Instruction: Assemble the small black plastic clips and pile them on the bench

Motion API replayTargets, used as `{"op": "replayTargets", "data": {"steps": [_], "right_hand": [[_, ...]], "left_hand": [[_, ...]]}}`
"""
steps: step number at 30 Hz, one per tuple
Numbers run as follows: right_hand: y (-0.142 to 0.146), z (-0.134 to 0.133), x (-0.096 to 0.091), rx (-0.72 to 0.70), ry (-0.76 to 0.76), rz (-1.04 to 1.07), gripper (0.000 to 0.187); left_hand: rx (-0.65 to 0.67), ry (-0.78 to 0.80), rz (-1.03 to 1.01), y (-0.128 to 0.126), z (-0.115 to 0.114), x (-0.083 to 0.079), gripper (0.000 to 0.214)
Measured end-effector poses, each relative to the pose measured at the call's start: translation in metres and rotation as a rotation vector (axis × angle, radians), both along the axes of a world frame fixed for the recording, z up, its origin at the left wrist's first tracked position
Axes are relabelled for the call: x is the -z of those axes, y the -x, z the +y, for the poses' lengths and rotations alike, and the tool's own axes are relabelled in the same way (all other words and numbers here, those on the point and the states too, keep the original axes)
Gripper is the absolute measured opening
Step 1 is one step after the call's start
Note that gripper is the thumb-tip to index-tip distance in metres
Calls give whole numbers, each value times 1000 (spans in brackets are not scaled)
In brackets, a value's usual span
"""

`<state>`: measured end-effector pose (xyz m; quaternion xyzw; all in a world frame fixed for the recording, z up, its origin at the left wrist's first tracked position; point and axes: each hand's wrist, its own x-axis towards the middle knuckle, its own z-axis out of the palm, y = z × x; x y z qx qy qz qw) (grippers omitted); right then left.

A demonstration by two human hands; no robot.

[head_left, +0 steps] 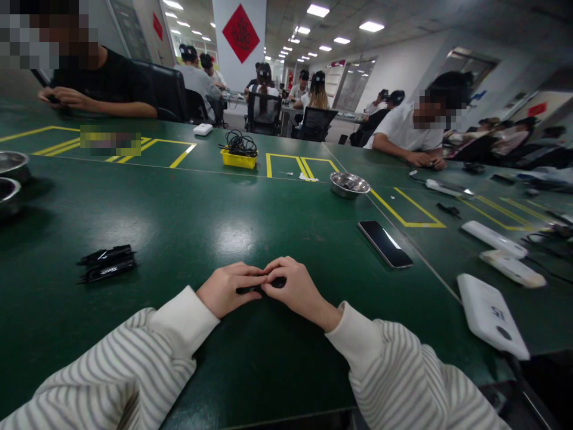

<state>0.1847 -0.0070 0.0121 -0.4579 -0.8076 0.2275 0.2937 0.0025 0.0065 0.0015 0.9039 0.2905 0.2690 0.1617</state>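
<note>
My left hand (227,288) and my right hand (293,288) rest together on the green table (188,221), close to the near edge. Both have their fingers curled round a small black part (264,286) held between them; only slivers of it show between the fingertips. Both arms wear striped sleeves with white cuffs. Several similar slim black parts (107,263) lie in a small pile to the left of my left hand, apart from it.
A dark phone (385,243) lies right of my hands, a steel bowl (350,184) beyond it. A yellow tray of black cables (239,156) sits farther back. White devices (491,315) lie at the right. Two steel bowls (11,179) stand at the left edge. Other people sit around the table.
</note>
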Motion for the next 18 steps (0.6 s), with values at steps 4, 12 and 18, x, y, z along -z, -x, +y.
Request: {"op": "replayTargets", "data": {"steps": [4,12,18], "right_hand": [[-13,8,-11,-55,-27,6,7],[-52,34,-16,107,29,-196,17],[-54,36,-18,-9,75,-330,10]], "left_hand": [[-10,-19,2,1,1,1,24],[-13,-41,3,1,1,2,23],[-18,-11,7,0,0,2,23]]}}
